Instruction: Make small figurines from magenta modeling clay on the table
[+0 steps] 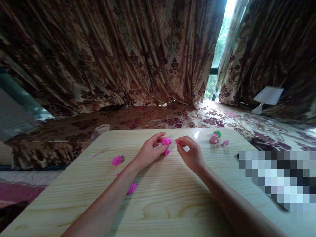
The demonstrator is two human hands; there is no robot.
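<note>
My left hand (151,149) grips a bright pink lump of modelling clay (166,141) with a rough, crinkled top, between thumb and fingers over the middle of the table. More pink clay (166,152) shows just under the thumb; whether it joins the held lump I cannot tell. My right hand (191,152) is closed in a pinch a short way to the right, with a tiny pink bit (176,142) at its fingertips. Another pink lump (117,160) lies left of my left hand. A further pink piece (132,188) is partly covered by my left forearm.
On the table's (158,204) far right lie a small pink object (214,138), a pink ring-like piece (224,143) and a green-and-pink ball (217,133). A clear container (100,131) stands by the far left corner. A pixelated device (276,181) lies at the right edge.
</note>
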